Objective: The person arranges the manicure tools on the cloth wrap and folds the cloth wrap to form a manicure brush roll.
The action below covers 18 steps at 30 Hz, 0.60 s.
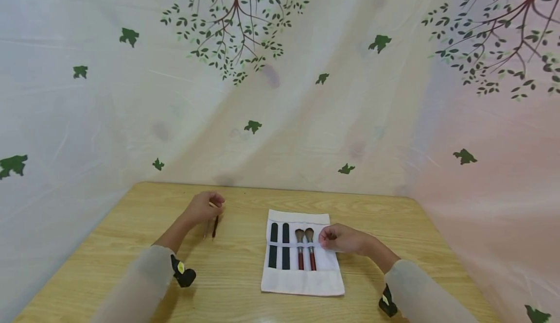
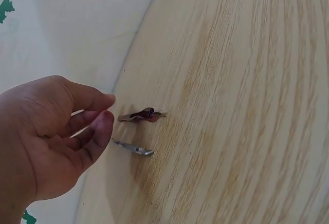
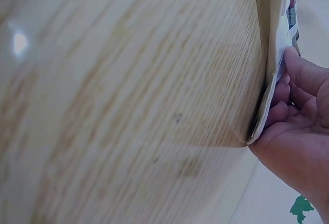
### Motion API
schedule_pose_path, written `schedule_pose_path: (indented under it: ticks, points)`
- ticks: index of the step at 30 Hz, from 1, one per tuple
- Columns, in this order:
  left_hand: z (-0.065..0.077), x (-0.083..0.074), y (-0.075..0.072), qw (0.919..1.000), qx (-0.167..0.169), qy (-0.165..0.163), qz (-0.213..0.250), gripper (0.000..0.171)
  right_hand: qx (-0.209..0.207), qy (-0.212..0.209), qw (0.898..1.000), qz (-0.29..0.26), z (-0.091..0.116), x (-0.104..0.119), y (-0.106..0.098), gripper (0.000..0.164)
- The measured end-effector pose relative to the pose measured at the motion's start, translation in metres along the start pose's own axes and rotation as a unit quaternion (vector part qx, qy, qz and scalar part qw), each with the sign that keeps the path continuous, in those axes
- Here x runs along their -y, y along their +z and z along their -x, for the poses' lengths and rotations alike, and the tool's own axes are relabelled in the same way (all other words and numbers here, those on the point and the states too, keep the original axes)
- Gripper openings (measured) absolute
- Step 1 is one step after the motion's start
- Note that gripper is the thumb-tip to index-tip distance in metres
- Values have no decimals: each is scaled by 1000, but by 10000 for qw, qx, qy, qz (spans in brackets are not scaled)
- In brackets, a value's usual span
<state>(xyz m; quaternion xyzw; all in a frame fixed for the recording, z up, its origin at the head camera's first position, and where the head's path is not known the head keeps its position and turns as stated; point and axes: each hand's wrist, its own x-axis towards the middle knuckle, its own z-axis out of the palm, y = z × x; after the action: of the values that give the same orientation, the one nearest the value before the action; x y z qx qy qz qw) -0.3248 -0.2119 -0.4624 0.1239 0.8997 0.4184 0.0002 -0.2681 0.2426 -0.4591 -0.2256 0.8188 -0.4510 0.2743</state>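
Leftmost, I see the left hand (image 1: 204,209) arched over the table (image 1: 236,269); its wrist camera reveals the dark red tool (image 2: 144,115) and silver tool (image 2: 134,148) just beyond loosely bent, empty-looking fingertips. Rightward lies the white cloth roll (image 1: 302,282), brushes (image 1: 312,260) under its band. The right hand (image 1: 345,239) curls at its right edge; whether it pinches, I can't tell.

In head view, left hand (image 1: 204,208) partly hides slim tools (image 1: 216,226); sleeves (image 1: 135,284) cropped.

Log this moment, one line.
left hand: by two thin tools, hold unclear | right hand: at right side of pouch | in pouch: two black strips, two brushes
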Motion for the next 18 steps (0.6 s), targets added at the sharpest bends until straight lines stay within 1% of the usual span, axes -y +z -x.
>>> schedule_pose_path:
  ticks: [2,3,7,11,16,18]
  points:
    - [1,1,-2,9998,100,-133,-118,28,13,12,10000,-20,1,1,0,10]
    - [2,1,-3,9996,140,-150,-219,29,23,8,10000,-33,1,1,0,10]
    - [3,0,-1,9985,303,-80,-445,34,66,-30,10000,-48,2,2,1,10]
    - [4,-3,2,9979,477,28,-444,36,86,-69,9999,6,2,2,0,10]
    - [3,-6,8,9973,633,-30,-360,36,32,-26,10000,11,2,3,1,10]
    - [3,-6,11,9969,665,13,-421,36,-6,4,10000,-16,2,4,2,10]
